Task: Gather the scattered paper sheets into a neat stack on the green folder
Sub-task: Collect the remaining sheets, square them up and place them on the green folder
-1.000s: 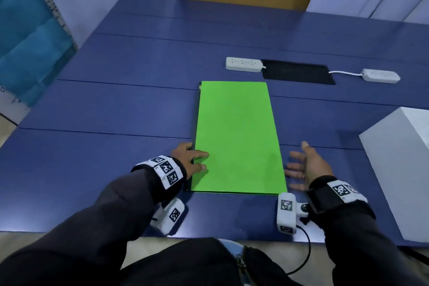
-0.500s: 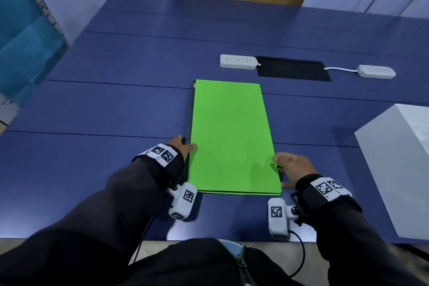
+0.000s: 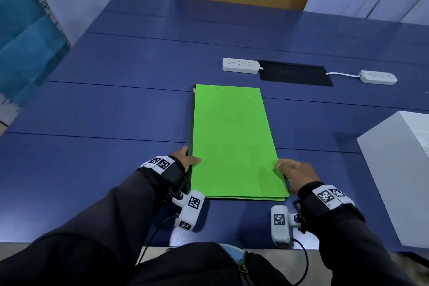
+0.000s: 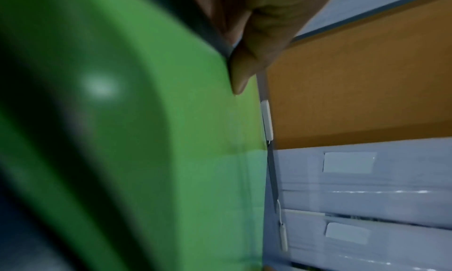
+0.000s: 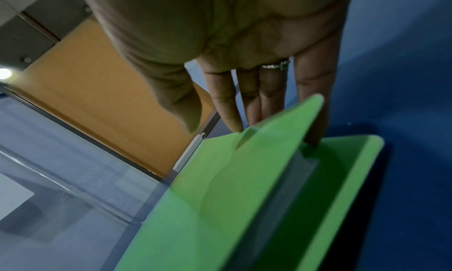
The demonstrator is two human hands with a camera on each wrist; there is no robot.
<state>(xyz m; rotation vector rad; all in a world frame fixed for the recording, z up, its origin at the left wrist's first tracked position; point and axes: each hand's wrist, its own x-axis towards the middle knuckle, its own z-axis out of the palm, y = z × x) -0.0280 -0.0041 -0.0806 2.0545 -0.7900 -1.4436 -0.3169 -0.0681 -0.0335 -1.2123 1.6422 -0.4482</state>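
The green folder (image 3: 232,141) lies lengthwise on the blue table (image 3: 116,111) in front of me. My left hand (image 3: 185,159) pinches its left spine edge near the front, thumb (image 4: 244,68) on the cover (image 4: 146,140). My right hand (image 3: 292,172) grips the right edge. In the right wrist view its fingers (image 5: 269,93) reach under the top cover (image 5: 220,188), which stands lifted off the bottom cover (image 5: 354,178). A pale layer (image 5: 293,178), probably paper, shows between the covers. I see no loose sheets on the table.
Two white power strips (image 3: 240,65) (image 3: 378,77) and a black inset panel (image 3: 294,73) lie beyond the folder. A large white box (image 3: 399,169) stands close at the right. The table's front edge runs just under my wrists.
My right hand went from spread open beside the folder to gripping its right edge. The left hand slid off the cover to the left edge. The cover's right side has lifted slightly.
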